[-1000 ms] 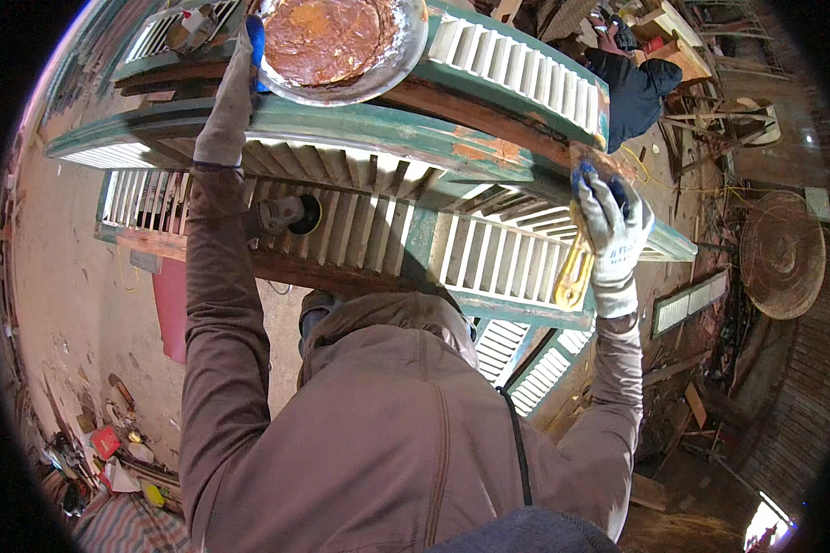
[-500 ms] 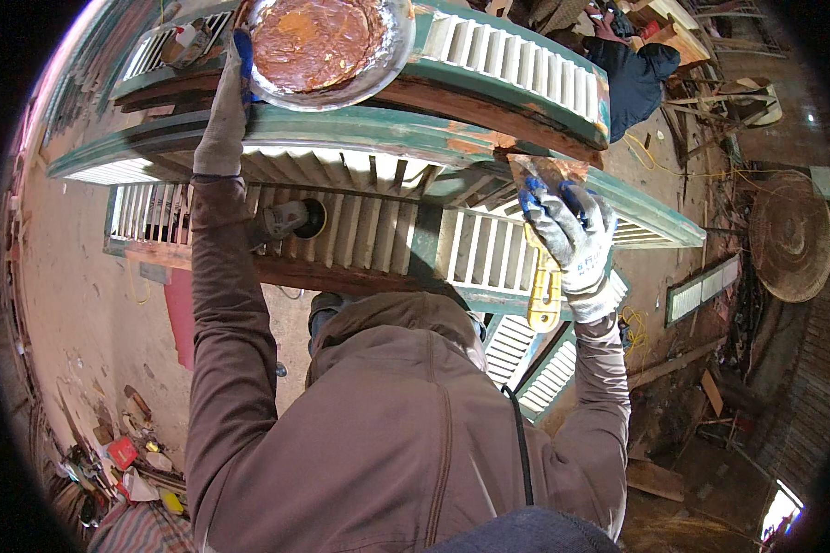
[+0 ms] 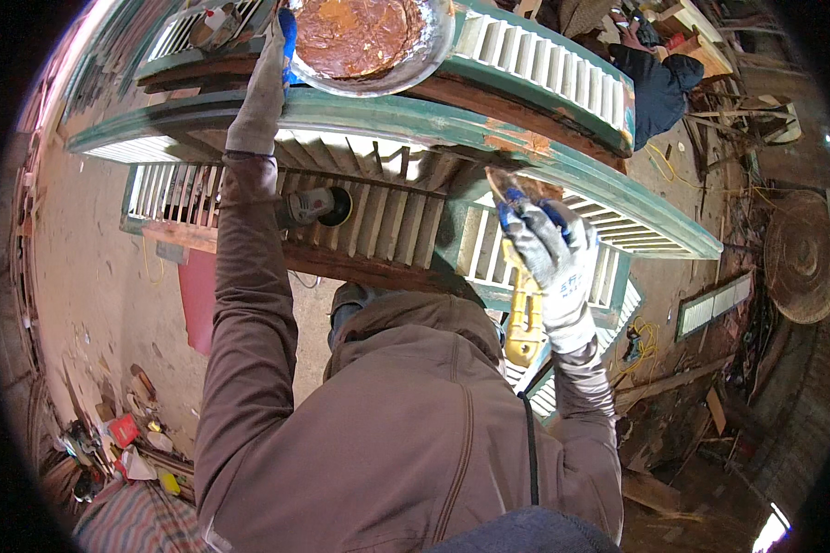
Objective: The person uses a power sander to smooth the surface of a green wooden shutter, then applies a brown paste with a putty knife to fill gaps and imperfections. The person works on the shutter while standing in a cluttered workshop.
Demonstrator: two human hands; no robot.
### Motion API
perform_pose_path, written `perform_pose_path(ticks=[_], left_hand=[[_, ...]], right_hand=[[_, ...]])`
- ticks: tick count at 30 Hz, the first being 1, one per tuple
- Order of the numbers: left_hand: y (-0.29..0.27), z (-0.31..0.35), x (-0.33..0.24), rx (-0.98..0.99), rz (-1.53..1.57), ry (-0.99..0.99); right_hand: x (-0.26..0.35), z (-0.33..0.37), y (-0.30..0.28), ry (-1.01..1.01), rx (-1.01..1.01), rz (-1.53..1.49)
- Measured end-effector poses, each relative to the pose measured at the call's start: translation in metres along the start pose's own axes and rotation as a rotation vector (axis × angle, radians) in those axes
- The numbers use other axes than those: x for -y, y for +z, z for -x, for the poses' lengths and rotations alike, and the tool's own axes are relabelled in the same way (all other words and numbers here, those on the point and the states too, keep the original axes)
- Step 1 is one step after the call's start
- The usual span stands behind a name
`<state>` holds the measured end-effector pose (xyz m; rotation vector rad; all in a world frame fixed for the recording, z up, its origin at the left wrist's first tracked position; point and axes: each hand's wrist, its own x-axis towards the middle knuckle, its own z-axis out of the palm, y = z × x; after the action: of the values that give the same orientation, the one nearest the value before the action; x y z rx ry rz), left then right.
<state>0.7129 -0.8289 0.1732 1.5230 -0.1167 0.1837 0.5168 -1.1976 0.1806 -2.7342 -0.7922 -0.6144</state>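
My left hand [image 3: 272, 78], in a white glove with blue on the fingers, grips the rim of a round metal bowl [image 3: 443, 55] at the far side. Thick brown paste [image 3: 355, 37] fills the bowl. A yellow-handled putty knife [image 3: 524, 318] is in my right hand [image 3: 553, 258], also gloved. Brown paste coats its blade, which is just on my side of the green shutter frame [image 3: 387, 124]. Whether the blade touches the frame I cannot tell. Orange-brown patches mark the frame's edge just beyond the blade.
A second green shutter with white slats [image 3: 526, 64] lies behind. A power sander [image 3: 315, 206] rests on slats near my left forearm. A person in a dark jacket [image 3: 655, 92] is at the far right. A round woven tray [image 3: 798, 263] and a small shutter [image 3: 715, 304] stand right.
My right hand has drawn the putty knife toward me and left, away from the frame's edge, and its blade has turned. The view has shifted; my left hand still holds the bowl.
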Motion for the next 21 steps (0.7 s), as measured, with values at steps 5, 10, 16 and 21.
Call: perform_pose_path(ticks=[5, 10, 16, 21], left_hand=[[0.008, -0.001, -0.010, 0.011, -0.021, 0.063], [0.014, -0.008, -0.019, 0.049, -0.044, 0.112], [0.004, -0.005, -0.009, 0.177, -0.038, 0.058], [0.037, -0.018, 0.002, 0.232, 0.022, -0.014]], right_hand=[[0.019, -0.001, 0.008, 0.156, -0.047, -0.019], [0.027, 0.003, 0.011, 0.240, -0.065, -0.190], [0.059, 0.038, 0.022, 0.720, -0.151, -0.695], [0.071, 0.053, 0.009, 1.173, -0.330, -1.101]])
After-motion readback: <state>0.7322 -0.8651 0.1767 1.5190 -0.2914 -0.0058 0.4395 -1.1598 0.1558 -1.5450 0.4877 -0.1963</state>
